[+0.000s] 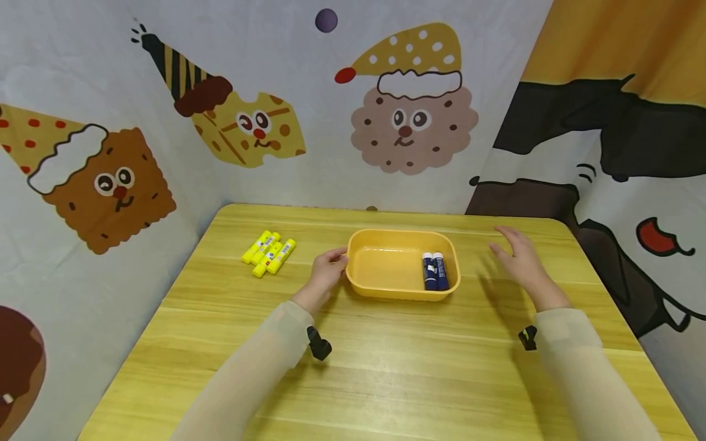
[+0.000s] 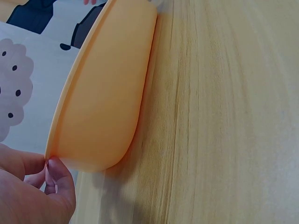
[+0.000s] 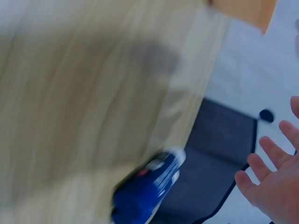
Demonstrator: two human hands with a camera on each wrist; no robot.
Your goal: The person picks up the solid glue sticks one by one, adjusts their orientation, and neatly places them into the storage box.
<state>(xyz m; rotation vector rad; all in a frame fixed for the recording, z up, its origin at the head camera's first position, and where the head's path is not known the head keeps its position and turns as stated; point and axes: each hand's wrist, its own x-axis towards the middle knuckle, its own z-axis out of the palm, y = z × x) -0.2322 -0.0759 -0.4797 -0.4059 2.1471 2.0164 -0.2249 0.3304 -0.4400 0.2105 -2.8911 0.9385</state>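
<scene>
A shallow yellow-orange plastic tray [image 1: 380, 295] stands on the table. My left hand [image 1: 325, 274] pinches its left rim between thumb and fingers, a grip that also shows on the tray [image 2: 103, 93] in the left wrist view. Two dark blue glue sticks [image 1: 435, 275] with white caps lie side by side in the tray's right end. To the right of the tray my right hand [image 1: 521, 262] is raised, holding nothing, fingers spread apart. The right wrist view has blurred blue sticks [image 3: 147, 186] near that hand [image 3: 275, 179]; the head view does not show them outside the tray.
Several yellow glue sticks [image 1: 268, 253] lie grouped on the wooden table [image 1: 375, 380], left of the tray. Behind the table hangs a white cloth [image 1: 325, 184] printed with cartoon figures. Each wrist wears a small black camera mount [image 1: 318, 344].
</scene>
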